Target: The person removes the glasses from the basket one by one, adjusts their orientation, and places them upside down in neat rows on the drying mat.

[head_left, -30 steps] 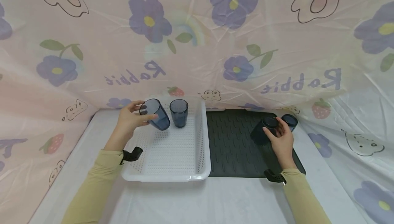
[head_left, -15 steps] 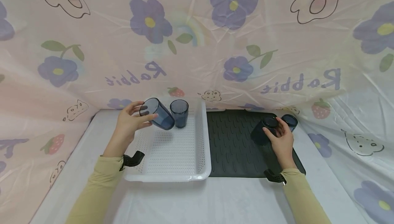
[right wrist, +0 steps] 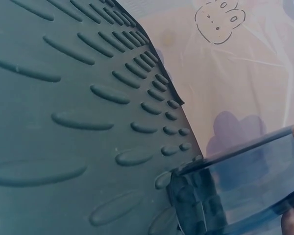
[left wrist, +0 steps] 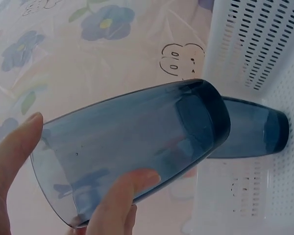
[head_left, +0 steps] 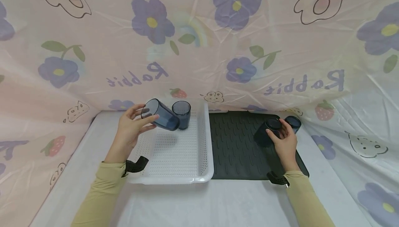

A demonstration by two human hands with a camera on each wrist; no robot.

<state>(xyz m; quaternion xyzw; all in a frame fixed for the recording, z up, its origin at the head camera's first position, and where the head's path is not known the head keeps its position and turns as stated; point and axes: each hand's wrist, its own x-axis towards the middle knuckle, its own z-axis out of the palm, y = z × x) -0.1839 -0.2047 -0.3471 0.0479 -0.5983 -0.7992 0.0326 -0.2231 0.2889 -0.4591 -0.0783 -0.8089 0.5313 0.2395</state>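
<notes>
My left hand (head_left: pixel 127 133) holds a clear blue glass tumbler (head_left: pixel 168 119) near its rim, thumb on one side and fingers on the other. That tumbler tips over sideways above the white basket, its thick base pointing right. In the left wrist view its base overlaps a second blue tumbler (left wrist: pixel 257 129), which stands upright at the back of the basket. Over on the black mat, my right hand (head_left: pixel 287 147) grips a dark blue tumbler (head_left: pixel 264 135) by its upper part. The right wrist view has this tumbler's thick base (right wrist: pixel 198 200) right at the ridged mat surface.
The white perforated basket (head_left: pixel 210 154) sits left of the ridged black mat (head_left: pixel 232 147) on a white-covered table (head_left: pixel 237 202). Another tumbler (head_left: pixel 297 124) stands behind my right hand at the mat's far right corner. A printed curtain (head_left: pixel 199 57) closes off the back.
The tumbler in my left hand has tilted further, its base swinging right until it overlaps the standing tumbler in view. My right hand and its tumbler have stayed in place.
</notes>
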